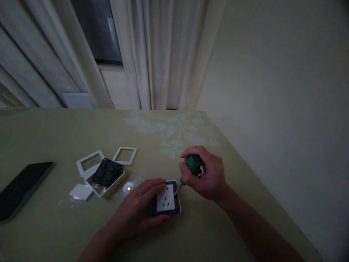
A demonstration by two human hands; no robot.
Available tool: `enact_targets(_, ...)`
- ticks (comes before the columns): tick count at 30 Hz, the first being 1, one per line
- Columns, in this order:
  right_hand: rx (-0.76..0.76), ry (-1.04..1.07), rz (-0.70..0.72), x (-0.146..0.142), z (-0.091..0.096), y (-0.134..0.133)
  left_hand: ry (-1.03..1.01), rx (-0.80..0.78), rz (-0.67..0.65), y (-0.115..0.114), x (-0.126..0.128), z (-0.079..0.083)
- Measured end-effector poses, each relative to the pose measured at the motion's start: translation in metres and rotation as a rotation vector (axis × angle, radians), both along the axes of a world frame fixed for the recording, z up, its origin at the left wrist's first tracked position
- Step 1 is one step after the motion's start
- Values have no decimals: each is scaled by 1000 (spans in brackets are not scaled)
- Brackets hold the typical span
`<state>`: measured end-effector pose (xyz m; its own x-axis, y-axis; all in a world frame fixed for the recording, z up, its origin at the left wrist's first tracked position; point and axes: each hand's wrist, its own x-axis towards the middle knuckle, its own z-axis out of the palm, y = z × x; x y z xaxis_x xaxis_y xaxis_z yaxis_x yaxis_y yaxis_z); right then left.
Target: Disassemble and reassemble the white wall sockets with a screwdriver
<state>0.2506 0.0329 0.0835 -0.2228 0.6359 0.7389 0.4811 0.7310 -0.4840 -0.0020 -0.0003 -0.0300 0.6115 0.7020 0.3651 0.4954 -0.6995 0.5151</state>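
Note:
A wall socket (165, 204) with a white slotted face and a dark surround lies on the table near the front. My left hand (141, 205) grips its left side, fingers on the top edge and thumb along the lower edge. In my right hand (205, 174) is a screwdriver (194, 164) with a green and black handle, held tilted. Its metal tip meets the right edge of the socket's white face. Whether the tip sits in a gap or on a screw, I cannot tell.
Left of the socket stands a white box (110, 186) with a black socket part (107, 173) on it. White frames (133, 155) and a small white plate (81, 191) lie around it. A dark phone or tablet (23, 187) is far left. A wall (286, 109) borders the table's right edge.

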Motion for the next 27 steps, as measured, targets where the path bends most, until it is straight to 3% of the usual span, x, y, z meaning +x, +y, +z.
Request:
enact_targets(5, -4, 0, 35, 0, 1, 1, -2, -20, 7, 0, -1, -2)
enact_targets(15, -92, -147, 348, 9, 16, -3, -21, -69, -26, 0, 0, 0)
enact_targets(20, -71, -141, 351, 6, 18, -4, -42, -101, -10, 1, -2, 1)
enact_targets(23, -73, -144, 379, 7, 19, -6, -153, -168, 30, -2, 6, 10)
enact_targets(27, -46, -156, 287, 7, 20, -7, -273, -377, 78, -7, 31, 33)
